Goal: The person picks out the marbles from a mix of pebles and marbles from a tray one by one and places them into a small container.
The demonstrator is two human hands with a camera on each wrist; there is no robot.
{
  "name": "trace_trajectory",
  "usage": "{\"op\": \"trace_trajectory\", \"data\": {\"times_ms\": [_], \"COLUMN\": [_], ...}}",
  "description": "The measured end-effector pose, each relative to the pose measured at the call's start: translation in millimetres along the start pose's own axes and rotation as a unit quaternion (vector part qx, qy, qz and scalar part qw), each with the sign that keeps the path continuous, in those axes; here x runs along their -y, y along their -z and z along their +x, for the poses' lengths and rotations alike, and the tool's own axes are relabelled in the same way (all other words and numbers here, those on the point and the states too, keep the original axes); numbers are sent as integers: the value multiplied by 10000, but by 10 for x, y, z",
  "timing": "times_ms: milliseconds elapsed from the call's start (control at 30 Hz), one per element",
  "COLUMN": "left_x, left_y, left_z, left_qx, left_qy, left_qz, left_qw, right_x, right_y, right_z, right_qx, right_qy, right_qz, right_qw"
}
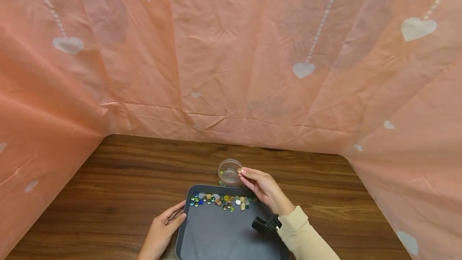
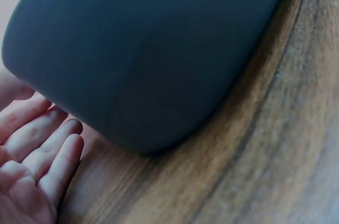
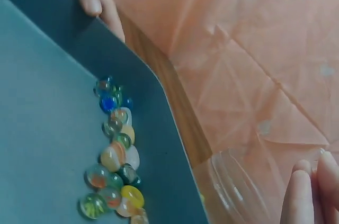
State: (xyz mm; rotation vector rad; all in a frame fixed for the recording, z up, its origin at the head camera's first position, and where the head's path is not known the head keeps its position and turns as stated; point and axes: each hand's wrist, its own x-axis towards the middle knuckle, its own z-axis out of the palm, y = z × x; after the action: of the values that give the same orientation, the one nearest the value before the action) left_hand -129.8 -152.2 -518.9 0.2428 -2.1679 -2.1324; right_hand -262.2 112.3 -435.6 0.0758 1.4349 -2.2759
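My left hand (image 1: 162,227) grips the left wall of a dark grey tray (image 1: 216,236), thumb over the rim and fingers along the outside. In the left wrist view the fingers (image 2: 47,152) lie beside the tray's outer wall. Glass marbles (image 3: 108,102) and smooth pebbles (image 1: 242,207) are gathered along the tray's far wall. My right hand (image 1: 265,189) pinches a small round tan piece (image 1: 240,170) between thumb and fingertips at the right rim of a clear round dish (image 1: 229,160). A green marble (image 1: 221,173) shows inside the dish.
The dish stands on the wooden table (image 1: 144,163) just beyond the tray. An orange-pink cloth (image 1: 234,71) with white hearts closes off the back and both sides. A black wrist camera (image 1: 265,224) sits on the right wrist above the tray.
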Motion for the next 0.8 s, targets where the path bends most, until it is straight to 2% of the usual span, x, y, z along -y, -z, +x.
{"op": "trace_trajectory", "data": {"times_ms": [100,200,267,333,500,533,667,800], "left_x": [-1,-3,-4,-6,-8,-7,-4,-4], "left_y": [-2,-1,0,0,-7,-8,-11,-16], "left_z": [-3,-1,1,4,9,9,6,2], "left_qx": [11,5,-2,-11,-2,-6,-2,40], "left_qy": [19,11,7,17,82,88,72,24], "left_qz": [-1,14,10,13,-40,-45,-61,-86], "left_qw": [10000,10000,10000,10000,10000,10000,10000,10000], "right_x": [6,9,13,17,17,15,-1,-18], "right_y": [-62,-134,-188,-239,-334,-348,-378,-375], "right_z": [20,36,48,62,116,127,153,172], "right_qx": [-447,-785,-959,-1064,-1320,-1342,-1357,-1303], "right_qy": [449,892,1187,1509,2179,2246,2338,2337], "right_qz": [-879,-1903,-2598,-3268,-4650,-4812,-5294,-5602], "right_qw": [9941,9745,9535,9269,8479,8367,8042,7840]}}
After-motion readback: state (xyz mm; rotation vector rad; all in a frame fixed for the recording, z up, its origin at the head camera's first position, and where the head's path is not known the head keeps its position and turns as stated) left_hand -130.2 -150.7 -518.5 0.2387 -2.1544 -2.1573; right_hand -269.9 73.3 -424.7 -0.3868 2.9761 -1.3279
